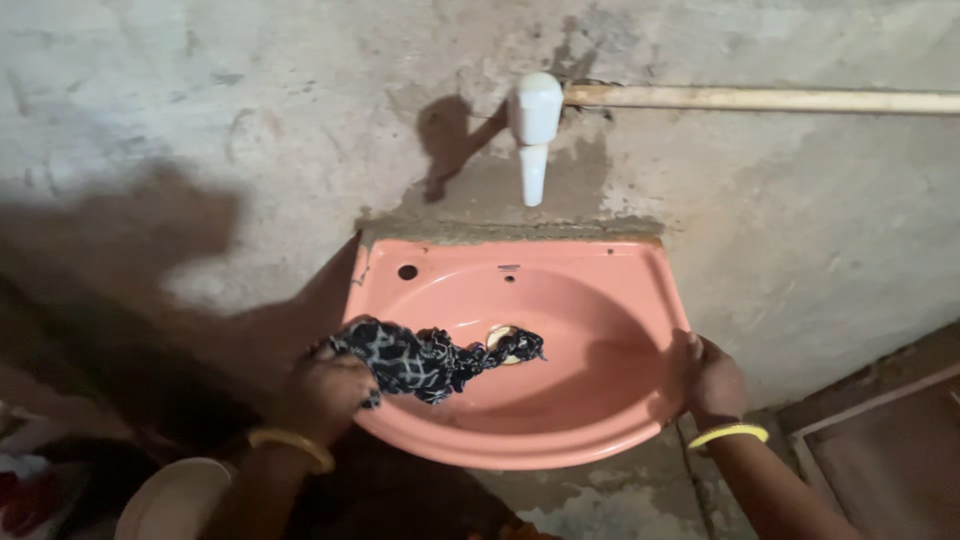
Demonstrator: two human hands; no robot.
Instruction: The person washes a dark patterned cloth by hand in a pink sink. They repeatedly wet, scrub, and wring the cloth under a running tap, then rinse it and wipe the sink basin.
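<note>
Pink basin (600, 300) is fixed to a bare cement wall (200, 120) under a white tap (535, 130). Basin surface looks dry; wiping appears barely begun. Left hand (325, 390) clutches a patterned cloth (430, 360) trailing from the rim to the drain. Right hand (712, 378) grips the right rim.

Basin (600, 300): glazed ceramic, salmon pink, smooth, glossy. Rag (425, 360) at 9 o'clock inside: soft patterned cloth, crumpled, matt. Tap (535, 130) at 12 o'clock: white plastic, smooth. Wall (200, 120): rough matt cement. Bangles (728, 433): shiny yellow.
</note>
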